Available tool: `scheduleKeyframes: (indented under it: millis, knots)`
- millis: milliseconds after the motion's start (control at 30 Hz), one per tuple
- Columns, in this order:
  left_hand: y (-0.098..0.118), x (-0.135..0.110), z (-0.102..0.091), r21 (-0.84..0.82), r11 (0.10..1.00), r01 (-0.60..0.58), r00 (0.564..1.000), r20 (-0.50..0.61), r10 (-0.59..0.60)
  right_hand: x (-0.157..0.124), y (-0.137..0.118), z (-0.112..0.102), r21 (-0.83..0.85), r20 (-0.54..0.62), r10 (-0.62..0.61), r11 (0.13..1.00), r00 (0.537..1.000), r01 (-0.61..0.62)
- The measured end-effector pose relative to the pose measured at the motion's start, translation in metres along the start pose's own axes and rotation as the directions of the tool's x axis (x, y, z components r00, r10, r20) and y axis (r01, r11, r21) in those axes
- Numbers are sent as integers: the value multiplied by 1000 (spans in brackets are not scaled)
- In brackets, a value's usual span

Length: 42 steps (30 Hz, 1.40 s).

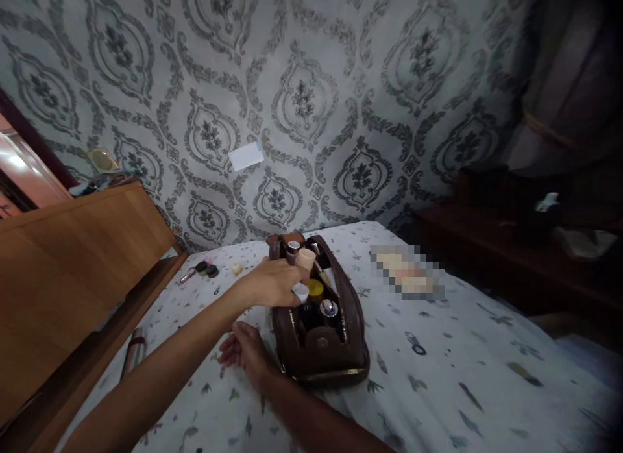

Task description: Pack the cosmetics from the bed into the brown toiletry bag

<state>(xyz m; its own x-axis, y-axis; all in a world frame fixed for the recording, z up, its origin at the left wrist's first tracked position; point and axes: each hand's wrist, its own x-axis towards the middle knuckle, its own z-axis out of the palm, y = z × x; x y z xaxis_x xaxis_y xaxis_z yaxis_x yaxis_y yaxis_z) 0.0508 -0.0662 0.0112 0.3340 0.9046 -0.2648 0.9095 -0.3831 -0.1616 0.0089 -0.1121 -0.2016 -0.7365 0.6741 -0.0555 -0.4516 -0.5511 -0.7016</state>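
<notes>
A brown zip bag [324, 365] stands unzipped on the bed, with several cosmetic bottles and brushes inside. My left hand [277, 282] reaches into it, fingers closed around a small white-capped container [300, 292]. Beside those fingers are a peach-coloured bottle [306, 258] and a yellow lid [316, 289]. A silver-topped bottle [329, 308] stands nearer the bag's front, and a brush [325, 274] leans along the right side. Under my left forearm, my right hand [247, 352] is open left of the bag, fingers loosely extended and nothing seen in them.
A patterned white sheet [428, 388] covers the bed. Small dark jars [207, 269] and a cream-coloured item [237, 269] lie at the back left. A metallic tube [133, 352] rests near the wooden board [87, 258]. A blurred-out flat item [406, 273] lies to the right.
</notes>
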Motion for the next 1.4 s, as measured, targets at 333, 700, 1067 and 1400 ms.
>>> scheduleKeyframes:
  millis: [333,700,1067,1400]
  knots:
    - [11,6,-1,81,996,-23,1000,-15,25,6,7,-4,5,24,-14,1000,1000,14]
    - [-3,1,2,-61,995,-73,994,-89,68,4,3,-1,11,-28,-4,1000,1000,4]
    - [-1,-14,19,-206,975,-88,901,-434,-10,-7,-8,5,34,-43,-45,998,998,46]
    - [-55,-41,97,-491,869,-56,488,-773,-406,-6,-12,8,-2,-74,17,1000,997,-17]
